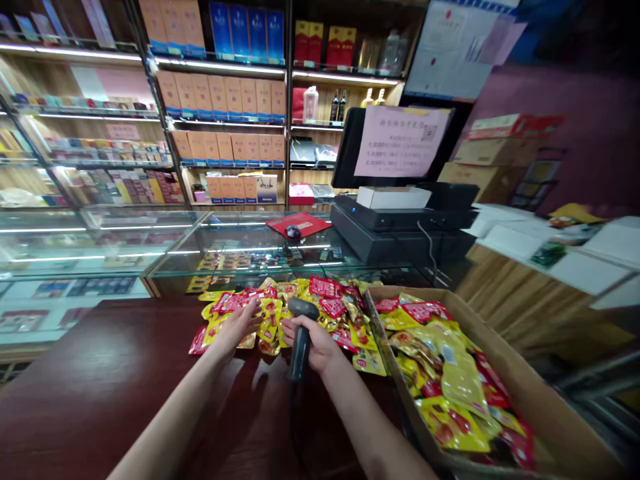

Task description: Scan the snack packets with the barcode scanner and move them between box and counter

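A dark handheld barcode scanner is gripped in my right hand, its head pointing up and its cable hanging down toward me. My left hand reaches over the left part of a pile of snack packets, fingers stretched out; whether it touches them I cannot tell. Red and yellow foil packets make up the pile, spread on the dark brown table. To the right, a cardboard box holds many more red and yellow packets.
Behind the pile runs a glass display counter with a red mat and a computer mouse. A cash drawer and a monitor with a paper notice stand at right. Shelves of boxed goods line the back wall.
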A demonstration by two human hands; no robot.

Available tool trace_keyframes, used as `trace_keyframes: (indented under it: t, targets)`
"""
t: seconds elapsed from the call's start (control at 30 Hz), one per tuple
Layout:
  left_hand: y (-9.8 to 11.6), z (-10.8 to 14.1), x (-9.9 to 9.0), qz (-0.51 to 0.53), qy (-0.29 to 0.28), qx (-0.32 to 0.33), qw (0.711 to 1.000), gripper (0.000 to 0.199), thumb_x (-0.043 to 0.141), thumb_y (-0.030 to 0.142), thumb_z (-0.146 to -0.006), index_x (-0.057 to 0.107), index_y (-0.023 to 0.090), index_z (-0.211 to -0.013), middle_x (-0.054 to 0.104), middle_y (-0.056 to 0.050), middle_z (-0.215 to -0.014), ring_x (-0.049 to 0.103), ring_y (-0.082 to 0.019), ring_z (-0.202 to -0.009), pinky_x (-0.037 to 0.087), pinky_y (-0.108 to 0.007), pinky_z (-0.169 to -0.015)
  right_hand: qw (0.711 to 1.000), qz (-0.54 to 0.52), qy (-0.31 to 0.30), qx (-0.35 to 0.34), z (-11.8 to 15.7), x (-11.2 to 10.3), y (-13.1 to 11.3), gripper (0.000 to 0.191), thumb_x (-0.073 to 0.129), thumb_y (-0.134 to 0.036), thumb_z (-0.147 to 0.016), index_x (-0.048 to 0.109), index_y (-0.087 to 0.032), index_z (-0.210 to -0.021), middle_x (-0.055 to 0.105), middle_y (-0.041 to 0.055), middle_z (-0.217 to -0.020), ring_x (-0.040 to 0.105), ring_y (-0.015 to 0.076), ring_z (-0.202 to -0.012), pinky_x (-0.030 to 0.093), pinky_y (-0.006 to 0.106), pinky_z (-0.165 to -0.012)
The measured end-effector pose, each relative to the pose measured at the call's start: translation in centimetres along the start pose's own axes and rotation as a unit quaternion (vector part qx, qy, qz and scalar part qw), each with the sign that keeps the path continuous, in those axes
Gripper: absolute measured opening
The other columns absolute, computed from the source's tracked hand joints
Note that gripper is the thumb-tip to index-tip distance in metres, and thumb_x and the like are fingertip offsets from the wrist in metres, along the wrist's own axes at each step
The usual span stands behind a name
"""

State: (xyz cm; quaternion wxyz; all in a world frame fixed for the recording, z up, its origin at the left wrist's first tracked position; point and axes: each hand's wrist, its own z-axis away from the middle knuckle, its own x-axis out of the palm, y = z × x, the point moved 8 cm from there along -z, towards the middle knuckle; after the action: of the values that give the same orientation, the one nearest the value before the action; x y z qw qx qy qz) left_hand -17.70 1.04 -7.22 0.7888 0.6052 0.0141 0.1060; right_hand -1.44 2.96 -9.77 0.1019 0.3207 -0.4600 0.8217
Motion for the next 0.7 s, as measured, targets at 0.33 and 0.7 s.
trace_keyframes:
  t: [0.33, 0.7]
  targets:
    - [-2.1, -0.6, 0.1, -0.204, 0.088, 0.149, 0.964, 0.05, 0.052, 0.044, -0.082, 0.057, 0.016, -0.124, 0.058, -0.011, -0.128, 0.054, -0.024, -0.117, 0.037, -0.036, -0.102, 0.992, -0.107, 0.013, 0.057, -0.7, -0.1, 2.1, 0.01, 0.056, -0.011, -0.069, 0.057, -0.013, -0.079, 0.066, 0.0052, -0.076, 0.064, 0.0154, -0.075, 0.049, 0.026, -0.073]
    - [-2.0, 2.4, 3.4, -0.072, -0.001, 0.137, 0.988, 0.04, 0.074, 0.038, -0.067, 0.064, 0.016, -0.098, 0.071, -0.006, -0.092, 0.066, -0.021, -0.084, 0.05, -0.028, -0.076, 0.995, -0.075, -0.044, 0.038, 1.6, 1.6, 1.7, 0.023, 0.068, -0.011, -0.059, 0.06, -0.013, -0.08, 0.072, 0.0093, -0.088, 0.068, 0.0203, -0.08, 0.052, 0.029, -0.074]
